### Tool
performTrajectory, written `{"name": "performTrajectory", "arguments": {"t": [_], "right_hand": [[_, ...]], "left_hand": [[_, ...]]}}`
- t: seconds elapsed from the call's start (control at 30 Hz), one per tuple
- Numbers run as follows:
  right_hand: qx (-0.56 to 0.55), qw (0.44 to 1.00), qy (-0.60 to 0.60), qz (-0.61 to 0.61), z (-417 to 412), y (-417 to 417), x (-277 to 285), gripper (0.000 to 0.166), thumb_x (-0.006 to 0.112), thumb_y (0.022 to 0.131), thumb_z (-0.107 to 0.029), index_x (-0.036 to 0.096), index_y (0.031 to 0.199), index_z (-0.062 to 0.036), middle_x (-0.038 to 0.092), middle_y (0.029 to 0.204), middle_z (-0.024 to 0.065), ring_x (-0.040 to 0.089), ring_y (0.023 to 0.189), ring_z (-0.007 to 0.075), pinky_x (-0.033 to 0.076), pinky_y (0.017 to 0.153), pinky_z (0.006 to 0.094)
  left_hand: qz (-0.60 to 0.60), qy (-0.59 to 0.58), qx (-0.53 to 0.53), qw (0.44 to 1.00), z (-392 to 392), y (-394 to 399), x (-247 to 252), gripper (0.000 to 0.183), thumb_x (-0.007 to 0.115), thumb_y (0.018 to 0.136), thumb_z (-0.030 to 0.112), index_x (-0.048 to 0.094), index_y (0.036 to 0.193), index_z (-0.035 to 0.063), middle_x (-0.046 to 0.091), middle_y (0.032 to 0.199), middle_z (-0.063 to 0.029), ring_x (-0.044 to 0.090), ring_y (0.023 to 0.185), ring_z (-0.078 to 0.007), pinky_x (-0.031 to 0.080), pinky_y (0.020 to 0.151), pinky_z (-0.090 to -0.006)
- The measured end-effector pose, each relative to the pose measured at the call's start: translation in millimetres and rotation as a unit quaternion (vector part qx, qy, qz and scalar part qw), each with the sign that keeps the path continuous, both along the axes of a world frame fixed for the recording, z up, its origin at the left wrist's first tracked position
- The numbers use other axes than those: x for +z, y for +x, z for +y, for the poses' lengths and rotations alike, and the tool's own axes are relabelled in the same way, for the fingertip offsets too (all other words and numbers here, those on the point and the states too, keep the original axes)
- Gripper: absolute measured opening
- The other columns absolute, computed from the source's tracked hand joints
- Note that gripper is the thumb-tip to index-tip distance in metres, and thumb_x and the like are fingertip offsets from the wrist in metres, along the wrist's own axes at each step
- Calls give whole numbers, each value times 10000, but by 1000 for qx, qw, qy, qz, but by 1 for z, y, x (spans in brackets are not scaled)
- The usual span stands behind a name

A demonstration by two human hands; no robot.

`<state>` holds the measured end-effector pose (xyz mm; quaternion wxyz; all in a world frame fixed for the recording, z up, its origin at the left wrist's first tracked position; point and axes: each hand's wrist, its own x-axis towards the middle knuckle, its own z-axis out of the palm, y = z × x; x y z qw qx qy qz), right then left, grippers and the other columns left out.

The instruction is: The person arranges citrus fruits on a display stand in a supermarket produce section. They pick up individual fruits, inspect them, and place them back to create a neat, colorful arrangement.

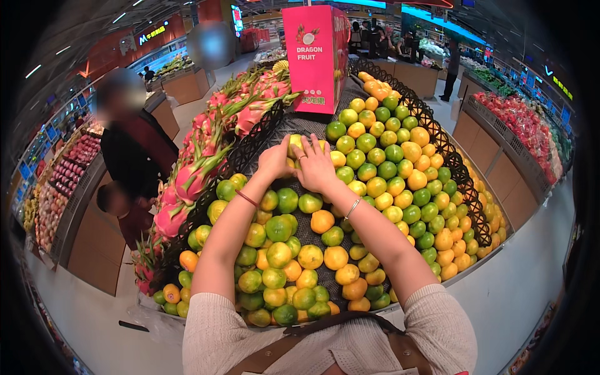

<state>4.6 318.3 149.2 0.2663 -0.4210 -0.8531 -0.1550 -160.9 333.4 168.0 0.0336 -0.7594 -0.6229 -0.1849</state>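
Both of my hands reach far up the sloped citrus display, close together below the pink box. My left hand (275, 158) curves around the left side of some yellow-green mandarins (295, 141). From the right, my right hand (315, 165) lies over the same fruit, fingers spread and a ring on one. The palms hide most of this small cluster, so its size is unclear. Below my wrists, loose mandarins (279, 254) in green and orange lie piled on dark mesh matting (313, 235). Tighter rows of mandarins (386, 169) cover the slope to the right.
A pink dragon fruit carton (309, 61) stands at the top. Dragon fruit (192, 180) fills the left side behind a black lattice divider (255, 140). Another black lattice fence (433, 133) borders the right. A person (136, 145) and a smaller person (133, 220) stand at left.
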Motion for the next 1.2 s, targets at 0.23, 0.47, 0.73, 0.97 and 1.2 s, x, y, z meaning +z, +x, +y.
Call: {"name": "performTrajectory", "arguments": {"t": [0.23,0.47,0.73,0.97,1.2], "right_hand": [[-31,981,-180,-60,17,12,42,734,660,820,-308,307,1452,-188,453,1386,195,411,1316,328,365,1036,563],[56,987,-101,111,86,4,38,569,567,779,-143,447,1324,-32,502,1330,239,519,1184,389,420,1013,457],[126,985,-90,79,85,13,46,611,688,658,-131,550,1250,-73,540,1132,202,483,1056,374,441,941,431],[93,992,54,67,87,16,38,364,656,642,-21,682,994,-113,538,1094,118,472,1070,333,462,913,408],[88,995,40,3,85,15,38,309,613,711,18,690,969,-135,552,1121,91,470,1109,329,466,920,393]], "left_hand": [[-79,-10,-83,993,20,6,11,1177,915,466,251,299,1460,118,624,1122,-209,597,1050,-377,488,875,-417],[-52,-3,-129,990,23,9,23,1199,912,447,238,279,1456,106,623,1103,-225,598,1023,-397,498,839,-444],[-74,8,-83,994,27,17,12,1166,933,414,262,304,1342,-54,636,1026,-240,618,969,-411,516,817,-436],[5,-3,-61,998,29,12,11,557,911,422,356,675,790,10,670,803,-182,660,824,-361,535,752,-427],[20,55,-55,997,32,9,12,504,906,458,261,685,847,29,679,840,-154,654,876,-344,526,794,-409]]}}
